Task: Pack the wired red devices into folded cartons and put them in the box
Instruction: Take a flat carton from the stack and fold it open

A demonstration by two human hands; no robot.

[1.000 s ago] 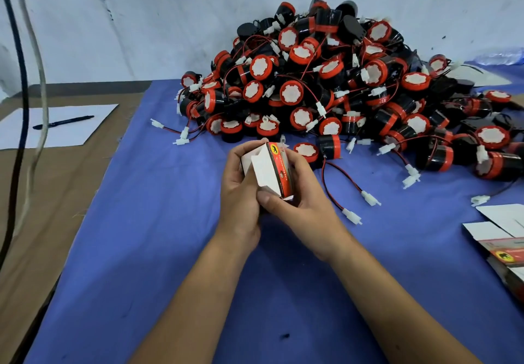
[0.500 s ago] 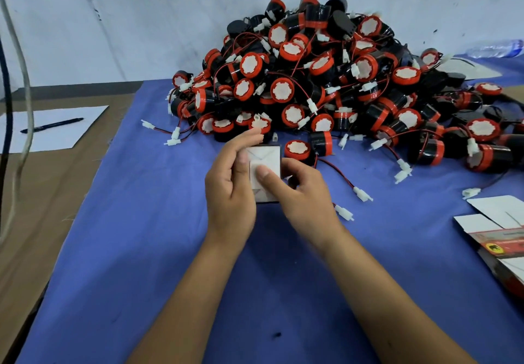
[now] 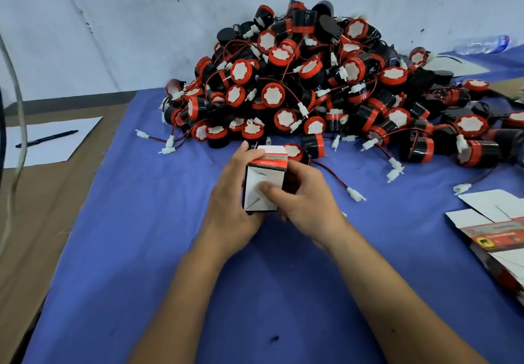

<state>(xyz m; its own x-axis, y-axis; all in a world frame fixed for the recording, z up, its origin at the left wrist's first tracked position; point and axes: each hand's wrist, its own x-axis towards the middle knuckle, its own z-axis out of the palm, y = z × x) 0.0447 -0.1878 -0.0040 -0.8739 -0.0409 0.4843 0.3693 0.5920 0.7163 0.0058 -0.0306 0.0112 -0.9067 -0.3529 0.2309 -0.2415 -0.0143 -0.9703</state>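
Note:
A small carton (image 3: 262, 177), white with a red and black printed band on top, is held between both hands over the blue cloth. My left hand (image 3: 229, 193) grips its left side, fingers reaching over the top edge. My right hand (image 3: 303, 196) wraps the right side, thumb pressing on the white folded flaps facing me. Behind the carton rises a big heap of red and black wired devices (image 3: 312, 85) with white connectors. What is inside the carton is hidden.
Flat unfolded cartons (image 3: 499, 230) lie at the right edge of the blue cloth (image 3: 141, 250). A sheet of paper (image 3: 51, 142) with a black pen (image 3: 46, 138) lies on the brown table at left. Cables (image 3: 17, 108) hang at far left. A plastic bottle (image 3: 482, 44) lies back right.
The carton has been turned in my hands: the printed band now faces up and the white flapped end faces me. My right thumb presses on those flaps.

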